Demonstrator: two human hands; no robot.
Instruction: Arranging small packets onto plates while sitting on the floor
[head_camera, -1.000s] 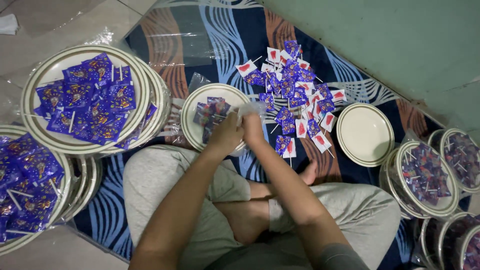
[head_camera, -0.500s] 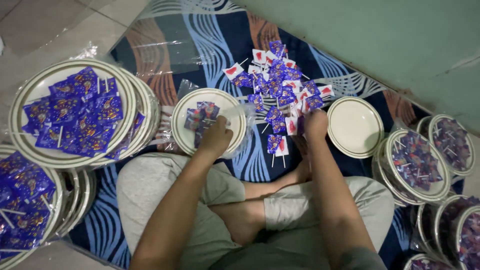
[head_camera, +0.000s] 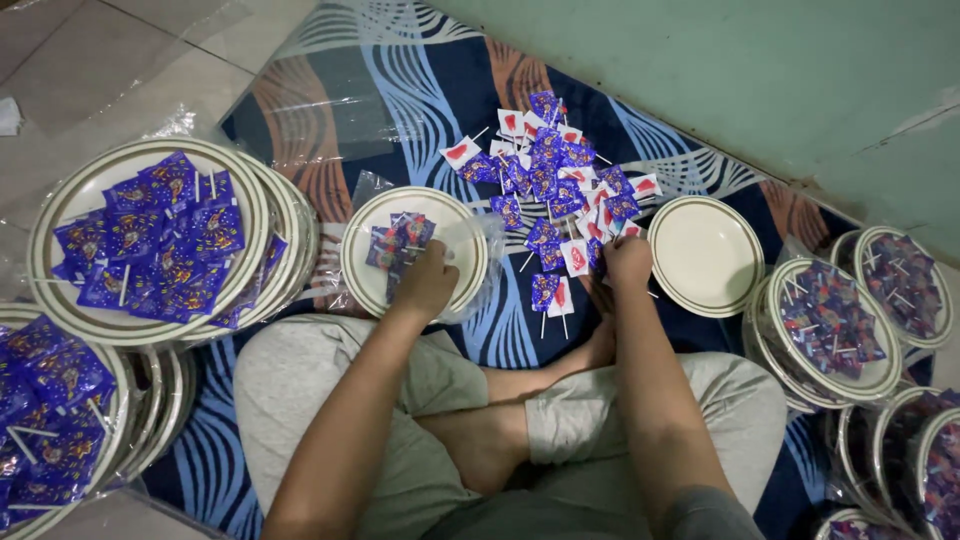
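Grip of the left hand (head_camera: 425, 283) is curling over a few purple lollipops (head_camera: 398, 243) lying on the cream plate (head_camera: 462, 232) at frame centre. Right hand (head_camera: 627, 262) is pressing down on the loose lollipop pile (head_camera: 556, 178) on the patterned mat (head_camera: 400, 90); whether it is pinching one cannot be told. Empty plate (head_camera: 706, 254) is sitting right of it; filled plate stacks (head_camera: 60, 215) are occupying the left.

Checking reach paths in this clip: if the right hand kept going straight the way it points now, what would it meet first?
The right hand points away from the body into the pile of wrapped lollipops on the patterned mat. It would probably meet the nearest wrappers right at its fingertips; it may already touch them, since depth is unclear.
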